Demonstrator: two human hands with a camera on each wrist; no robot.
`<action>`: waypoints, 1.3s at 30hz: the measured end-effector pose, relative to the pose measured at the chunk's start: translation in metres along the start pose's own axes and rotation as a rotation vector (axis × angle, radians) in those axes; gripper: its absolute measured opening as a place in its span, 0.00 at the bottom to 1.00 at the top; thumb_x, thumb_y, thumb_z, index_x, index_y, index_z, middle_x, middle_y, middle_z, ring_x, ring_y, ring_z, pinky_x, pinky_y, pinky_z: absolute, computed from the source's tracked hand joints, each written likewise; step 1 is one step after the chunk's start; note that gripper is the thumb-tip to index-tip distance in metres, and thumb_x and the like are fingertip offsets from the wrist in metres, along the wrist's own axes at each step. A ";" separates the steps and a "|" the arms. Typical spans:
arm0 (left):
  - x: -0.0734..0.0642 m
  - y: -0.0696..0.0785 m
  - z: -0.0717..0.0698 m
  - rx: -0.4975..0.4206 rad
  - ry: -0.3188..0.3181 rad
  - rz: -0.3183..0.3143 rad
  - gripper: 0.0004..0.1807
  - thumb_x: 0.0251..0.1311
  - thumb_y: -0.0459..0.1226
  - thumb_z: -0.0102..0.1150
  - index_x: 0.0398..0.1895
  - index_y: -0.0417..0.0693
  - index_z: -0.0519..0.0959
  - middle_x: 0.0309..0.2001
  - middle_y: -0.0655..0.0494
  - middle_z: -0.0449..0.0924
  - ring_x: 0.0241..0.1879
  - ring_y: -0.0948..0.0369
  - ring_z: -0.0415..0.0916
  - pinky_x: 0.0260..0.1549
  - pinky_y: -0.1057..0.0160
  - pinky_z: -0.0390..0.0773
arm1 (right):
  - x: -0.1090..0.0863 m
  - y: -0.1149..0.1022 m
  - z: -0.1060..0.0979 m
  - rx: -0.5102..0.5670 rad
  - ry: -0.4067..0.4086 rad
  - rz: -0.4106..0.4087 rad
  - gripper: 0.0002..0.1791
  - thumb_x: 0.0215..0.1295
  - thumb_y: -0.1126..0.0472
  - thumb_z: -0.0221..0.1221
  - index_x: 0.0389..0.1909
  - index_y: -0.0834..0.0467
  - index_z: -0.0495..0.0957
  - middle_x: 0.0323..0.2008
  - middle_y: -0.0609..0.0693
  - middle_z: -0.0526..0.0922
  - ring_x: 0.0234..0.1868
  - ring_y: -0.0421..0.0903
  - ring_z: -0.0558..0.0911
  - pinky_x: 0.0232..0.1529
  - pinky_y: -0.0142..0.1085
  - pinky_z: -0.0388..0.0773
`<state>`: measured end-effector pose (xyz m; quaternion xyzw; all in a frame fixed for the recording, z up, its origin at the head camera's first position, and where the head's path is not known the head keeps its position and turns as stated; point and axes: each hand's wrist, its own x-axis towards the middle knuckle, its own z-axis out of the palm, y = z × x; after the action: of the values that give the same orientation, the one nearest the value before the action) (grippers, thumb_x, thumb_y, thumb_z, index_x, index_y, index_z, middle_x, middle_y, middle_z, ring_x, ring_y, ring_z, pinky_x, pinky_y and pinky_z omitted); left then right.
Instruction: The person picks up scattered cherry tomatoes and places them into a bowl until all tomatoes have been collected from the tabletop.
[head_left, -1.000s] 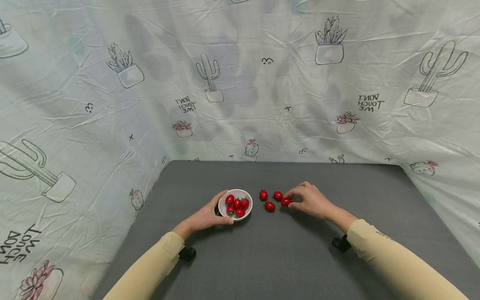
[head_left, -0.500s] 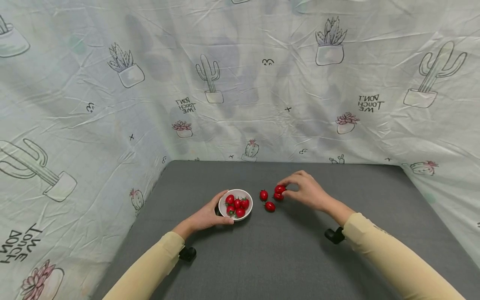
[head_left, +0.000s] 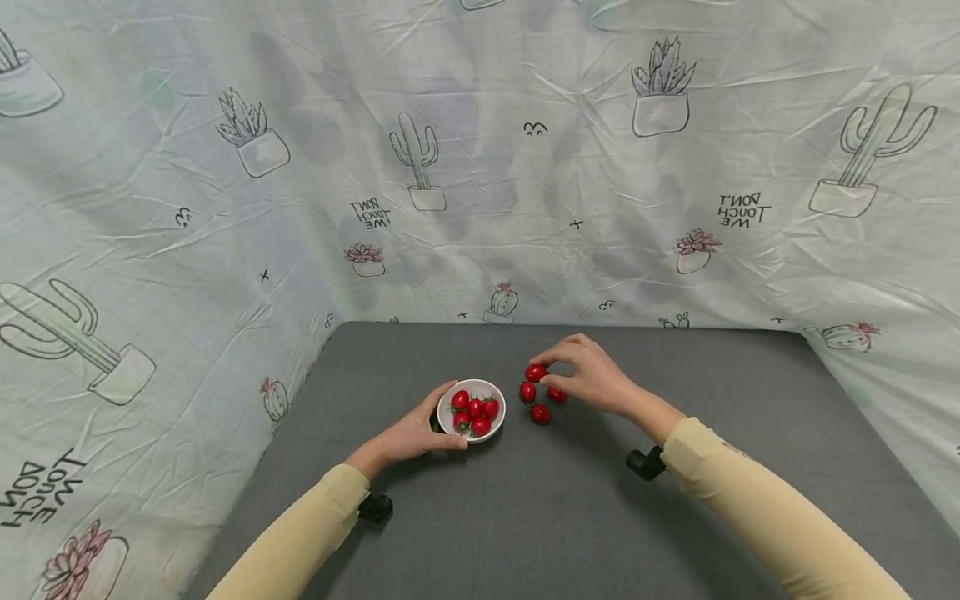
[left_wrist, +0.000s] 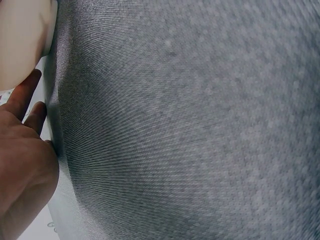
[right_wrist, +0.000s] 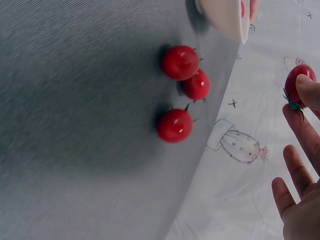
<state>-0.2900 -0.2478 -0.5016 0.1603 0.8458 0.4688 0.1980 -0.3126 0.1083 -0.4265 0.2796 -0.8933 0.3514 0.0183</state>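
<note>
A white bowl [head_left: 498, 423] holding several cherry tomatoes [head_left: 474, 407] stands on the table. My left hand [head_left: 414, 431] grips its left side, thumb at the near rim and fingers round the far side; the left wrist view shows the hand [left_wrist: 25, 155] beside the bowl's outer wall [left_wrist: 22, 40]. Between thumb and fingertips, my right hand [head_left: 596, 379] pinches a cherry tomato [right_wrist: 300, 82] with a green stem, held up above the table. Three loose cherry tomatoes lie below it: one [right_wrist: 180, 62], another [right_wrist: 196, 84] close against it, and a third [right_wrist: 174, 125] slightly apart.
The dark grey tabletop [head_left: 510, 525] runs back to a pale curtain [head_left: 480, 167] printed with cacti, which also hangs along the left side. A black strap mount [head_left: 647, 463] sits under the right wrist, another [head_left: 375, 507] under the left.
My right hand has lifted a cherry tomato from the right of the loose group and carried it left and up, toward the bowl. The left hand and bowl stay in place.
</note>
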 end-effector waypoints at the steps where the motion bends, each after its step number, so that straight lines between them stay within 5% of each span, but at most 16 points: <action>1: 0.000 0.000 0.000 -0.002 0.002 0.000 0.59 0.54 0.52 0.78 0.83 0.63 0.49 0.80 0.54 0.51 0.77 0.51 0.50 0.70 0.39 0.53 | 0.002 -0.002 0.001 0.004 -0.003 -0.002 0.16 0.67 0.54 0.69 0.55 0.45 0.86 0.50 0.37 0.85 0.62 0.49 0.69 0.60 0.56 0.67; 39: 0.001 0.004 0.001 -0.046 -0.007 -0.028 0.58 0.55 0.50 0.77 0.83 0.61 0.48 0.79 0.53 0.52 0.76 0.50 0.51 0.70 0.36 0.53 | 0.044 -0.033 0.039 -0.061 -0.086 -0.083 0.13 0.66 0.53 0.71 0.51 0.43 0.87 0.49 0.37 0.85 0.62 0.47 0.69 0.64 0.55 0.63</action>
<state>-0.2904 -0.2447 -0.4989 0.1456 0.8363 0.4848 0.2108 -0.3261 0.0424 -0.4259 0.3304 -0.8913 0.3105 0.0029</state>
